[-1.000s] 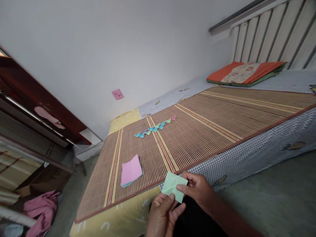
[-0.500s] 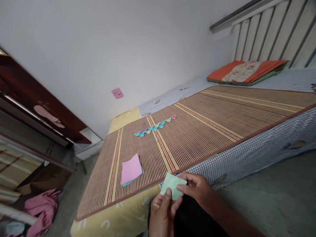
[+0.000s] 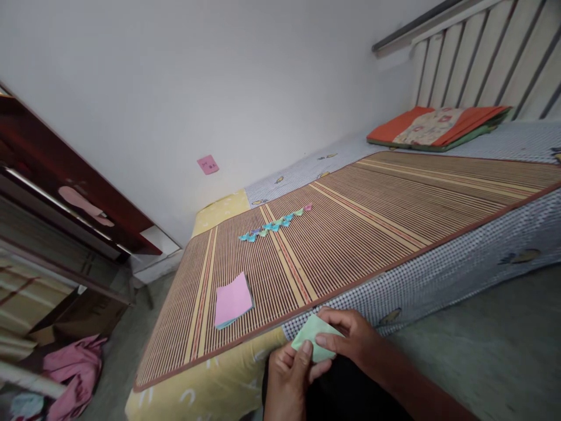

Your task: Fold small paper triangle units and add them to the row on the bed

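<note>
A small light-green paper square [image 3: 310, 336] is pinched between both my hands, low in the view, just in front of the bed's near edge. My left hand [image 3: 287, 383] grips its lower edge with thumb and fingers. My right hand [image 3: 350, 339] holds its right side, fingers curled over the top. A stack of paper squares with a pink sheet on top [image 3: 232, 300] lies on the striped bamboo mat [image 3: 350, 228]. Farther back on the mat, a row of several small folded paper pieces [image 3: 274, 224] in blue, green and pink lies in a line.
The mat covers a bed along a white wall with a pink note [image 3: 207, 165] stuck on it. An orange folded pillow [image 3: 433, 126] lies at the headboard. Dark wooden furniture [image 3: 65, 187] stands at left, pink cloth [image 3: 74, 368] on the floor below it. Grey floor at right.
The green paper has come lower and closer to me, and it now looks narrower, with both hands closed more tightly over it.
</note>
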`<state>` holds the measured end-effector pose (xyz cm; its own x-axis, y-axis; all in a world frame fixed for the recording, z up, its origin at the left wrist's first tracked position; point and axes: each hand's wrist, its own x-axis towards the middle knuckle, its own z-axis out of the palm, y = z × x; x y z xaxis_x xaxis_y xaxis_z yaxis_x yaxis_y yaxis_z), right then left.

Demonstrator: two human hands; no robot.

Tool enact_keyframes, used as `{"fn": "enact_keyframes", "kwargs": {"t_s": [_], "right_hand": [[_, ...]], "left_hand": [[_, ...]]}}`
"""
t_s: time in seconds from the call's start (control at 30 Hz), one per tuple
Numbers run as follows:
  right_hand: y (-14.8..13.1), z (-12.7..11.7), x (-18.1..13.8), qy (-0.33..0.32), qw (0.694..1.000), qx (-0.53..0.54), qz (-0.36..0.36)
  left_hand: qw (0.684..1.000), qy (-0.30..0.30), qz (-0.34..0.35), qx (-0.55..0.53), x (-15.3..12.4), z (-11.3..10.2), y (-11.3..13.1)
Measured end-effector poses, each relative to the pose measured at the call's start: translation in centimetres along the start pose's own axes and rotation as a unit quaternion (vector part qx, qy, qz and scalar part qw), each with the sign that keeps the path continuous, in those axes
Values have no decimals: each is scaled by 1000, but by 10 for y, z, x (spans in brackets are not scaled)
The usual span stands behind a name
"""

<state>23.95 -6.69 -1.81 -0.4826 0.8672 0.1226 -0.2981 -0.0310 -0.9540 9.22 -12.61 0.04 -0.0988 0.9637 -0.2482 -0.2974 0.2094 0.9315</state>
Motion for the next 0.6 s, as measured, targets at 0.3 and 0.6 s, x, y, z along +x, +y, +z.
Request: {"fn": "enact_keyframes", "kwargs": {"t_s": [0.3,0.6], "right_hand": [[-11,6,-7,28,999,-33,-7],[-13,11,-6,46,999,-13,7]], "left_hand": [[997,55,46,-24,1,-2,-4],[996,59,66,-14,-2,0,-3]]}}
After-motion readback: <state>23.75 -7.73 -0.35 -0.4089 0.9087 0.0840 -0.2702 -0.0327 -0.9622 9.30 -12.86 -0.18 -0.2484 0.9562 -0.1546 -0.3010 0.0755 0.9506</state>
